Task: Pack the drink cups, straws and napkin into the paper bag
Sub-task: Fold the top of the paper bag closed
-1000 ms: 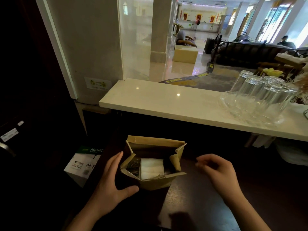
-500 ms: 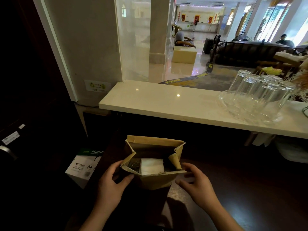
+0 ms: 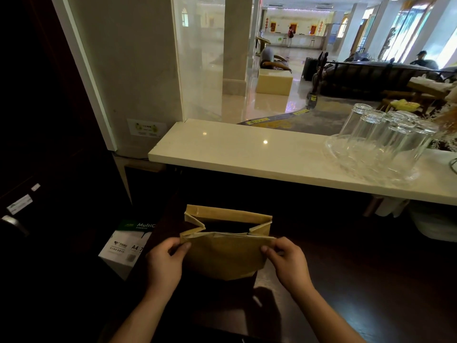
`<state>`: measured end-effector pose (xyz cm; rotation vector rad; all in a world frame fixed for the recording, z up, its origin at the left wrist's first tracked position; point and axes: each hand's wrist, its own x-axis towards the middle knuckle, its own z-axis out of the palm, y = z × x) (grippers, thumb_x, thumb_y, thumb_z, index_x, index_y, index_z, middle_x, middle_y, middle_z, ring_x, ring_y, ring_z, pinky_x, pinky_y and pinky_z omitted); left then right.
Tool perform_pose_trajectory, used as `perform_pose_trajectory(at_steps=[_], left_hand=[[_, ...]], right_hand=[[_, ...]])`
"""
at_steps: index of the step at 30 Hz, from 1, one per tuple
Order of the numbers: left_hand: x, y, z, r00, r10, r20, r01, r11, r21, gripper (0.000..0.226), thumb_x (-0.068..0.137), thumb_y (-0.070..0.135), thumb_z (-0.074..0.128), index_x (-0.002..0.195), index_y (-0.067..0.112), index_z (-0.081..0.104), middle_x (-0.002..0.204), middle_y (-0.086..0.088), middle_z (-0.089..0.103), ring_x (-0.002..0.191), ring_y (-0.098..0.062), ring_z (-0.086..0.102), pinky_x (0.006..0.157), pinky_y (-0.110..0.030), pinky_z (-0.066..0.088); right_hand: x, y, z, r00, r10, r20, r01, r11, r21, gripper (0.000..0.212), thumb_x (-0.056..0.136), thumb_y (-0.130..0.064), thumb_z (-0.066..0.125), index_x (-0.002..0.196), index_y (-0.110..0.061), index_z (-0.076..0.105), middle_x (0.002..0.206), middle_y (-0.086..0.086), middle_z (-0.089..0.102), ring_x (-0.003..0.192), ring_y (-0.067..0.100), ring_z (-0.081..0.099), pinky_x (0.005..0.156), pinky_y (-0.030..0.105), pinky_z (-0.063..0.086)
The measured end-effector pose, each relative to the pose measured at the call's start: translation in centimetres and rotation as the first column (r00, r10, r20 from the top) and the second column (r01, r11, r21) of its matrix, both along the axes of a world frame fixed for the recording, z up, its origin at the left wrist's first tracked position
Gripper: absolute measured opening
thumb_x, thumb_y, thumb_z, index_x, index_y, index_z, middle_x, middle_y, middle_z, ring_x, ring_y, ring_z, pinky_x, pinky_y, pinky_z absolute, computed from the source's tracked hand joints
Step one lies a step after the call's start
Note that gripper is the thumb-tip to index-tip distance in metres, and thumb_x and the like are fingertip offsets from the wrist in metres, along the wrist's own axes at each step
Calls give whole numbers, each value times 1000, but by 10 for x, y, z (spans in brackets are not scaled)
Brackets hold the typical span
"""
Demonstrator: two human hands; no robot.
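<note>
Pinching the near top edge of the paper bag (image 3: 223,258) with both hands right now, so it looks like we're at the closing-up stage. The left hand (image 3: 164,263) has thumb and fingers clamped on the near lip's corner at about 9 o'clock of the bag, and the right hand (image 3: 288,262) is clamped on the opposite corner at 3 o'clock. Bag stands upright on the dark counter (image 3: 371,280), dead centre between the two hands, mouth partly open with the side gussets folded inward.

Can't see the cups, straws or napkin from here, the inside is just dark, so I'm guessing they're already in.

The bit that matters: the mouth's long axis runs 9 to 3, straight from one grip to the other, and the far lip sits toward 12. So my read is the near lip needs to go toward 12 to meet it, both hands equally close. Pull uneven and the fold probably goes crooked.

Upturned glasses (image 3: 385,137) sit on the marble ledge (image 3: 222,154) at 2 o'clock, well apart.
</note>
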<state>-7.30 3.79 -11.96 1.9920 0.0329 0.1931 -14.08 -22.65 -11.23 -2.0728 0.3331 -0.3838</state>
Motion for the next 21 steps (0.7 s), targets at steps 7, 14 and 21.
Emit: perform_pose_trajectory(at_steps=[7, 14, 21], left_hand=[[21, -4, 4, 1000, 20, -8, -20, 997, -81, 28, 85, 10, 77, 87, 33, 62, 83, 8, 68, 80, -8, 65, 61, -22, 45], [41, -3, 2, 1000, 17, -16, -18, 996, -85, 51, 82, 13, 81, 126, 20, 57, 104, 3, 66, 100, -22, 62, 77, -37, 51], [60, -8, 14, 982, -178, -67, 171, 980, -100, 70, 87, 9, 76, 147, 21, 42, 137, 4, 54, 127, -23, 50, 102, -52, 47]], right_hand=[[22, -10, -5, 999, 38, -18, -36, 995, 98, 14, 84, -20, 74, 96, -24, 68, 136, -1, 48, 124, 22, 48, 98, 46, 50], [40, -17, -2, 996, 79, 32, -86, 915, 394, 59, 83, -13, 75, 134, -31, 51, 119, -10, 65, 110, 4, 61, 80, 21, 57], [53, -20, -6, 999, 36, 33, -41, 980, 194, 20, 87, -18, 71, 90, -38, 70, 93, -10, 72, 89, 4, 67, 73, 24, 58]])
